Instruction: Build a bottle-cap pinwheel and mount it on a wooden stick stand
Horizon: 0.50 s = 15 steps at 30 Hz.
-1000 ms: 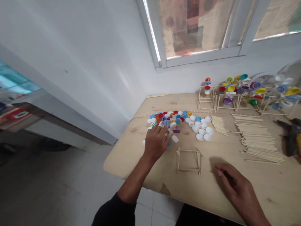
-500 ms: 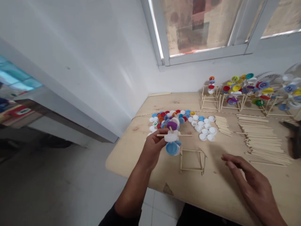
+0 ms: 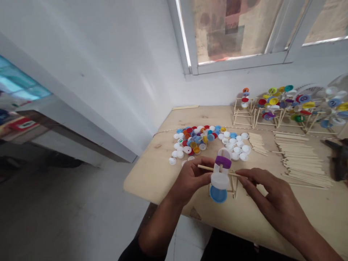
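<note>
A small wheel of bottle caps (image 3: 219, 181), with purple, white, clear and blue caps, is held up over the front of the table. A thin wooden stick (image 3: 205, 168) passes through its middle and juts out on both sides. My left hand (image 3: 187, 183) is closed at the wheel's left side, thumb against the caps. Between thumb and fingers, my right hand (image 3: 268, 192) pinches the stick's right end. Below and behind the wheel stands a stick frame (image 3: 234, 186), largely hidden by the caps and hands.
Loose coloured caps (image 3: 187, 139) spread behind my left hand, with white caps (image 3: 237, 146) beside them. Two bunches of sticks (image 3: 303, 159) lie to the right. Finished cap wheels on frames (image 3: 272, 105) line the wall. A dark tool (image 3: 337, 159) sits at the right edge.
My left hand has carried the cap wheel right, over the stick frame, and the wheel has turned. My right hand has come in from the right and taken the stick's end.
</note>
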{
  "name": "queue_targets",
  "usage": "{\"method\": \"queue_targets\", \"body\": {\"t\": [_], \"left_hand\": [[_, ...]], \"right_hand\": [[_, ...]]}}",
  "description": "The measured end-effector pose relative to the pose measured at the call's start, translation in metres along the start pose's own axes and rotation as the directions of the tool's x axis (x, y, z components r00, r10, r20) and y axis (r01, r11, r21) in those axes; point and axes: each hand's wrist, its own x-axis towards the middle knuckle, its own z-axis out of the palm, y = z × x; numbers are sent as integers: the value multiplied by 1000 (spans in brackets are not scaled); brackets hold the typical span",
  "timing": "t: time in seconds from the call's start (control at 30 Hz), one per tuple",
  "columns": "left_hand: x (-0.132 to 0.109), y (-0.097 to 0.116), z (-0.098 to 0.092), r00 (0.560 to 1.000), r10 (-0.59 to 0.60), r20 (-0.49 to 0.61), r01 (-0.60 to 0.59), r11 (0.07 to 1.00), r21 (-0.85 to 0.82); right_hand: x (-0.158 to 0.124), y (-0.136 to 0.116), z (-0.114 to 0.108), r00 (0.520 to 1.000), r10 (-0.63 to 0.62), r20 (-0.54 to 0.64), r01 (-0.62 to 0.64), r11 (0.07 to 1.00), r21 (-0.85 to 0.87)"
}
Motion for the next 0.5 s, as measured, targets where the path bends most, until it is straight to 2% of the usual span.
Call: {"method": "queue_targets", "body": {"t": [0.2, 0.33, 0.5], "left_hand": [[-5, 3, 6, 999, -54, 8, 54, 999, 0], [-6, 2, 9, 998, -69, -14, 69, 997, -29], [-6, 1, 9, 996, -87, -31, 86, 996, -17]], "right_hand": [[0, -1, -2, 994, -105, -13, 104, 994, -16], [0, -3, -5, 978, -200, -55, 196, 978, -72], [-2, -2, -6, 956, -291, -40, 283, 949, -141]]}}
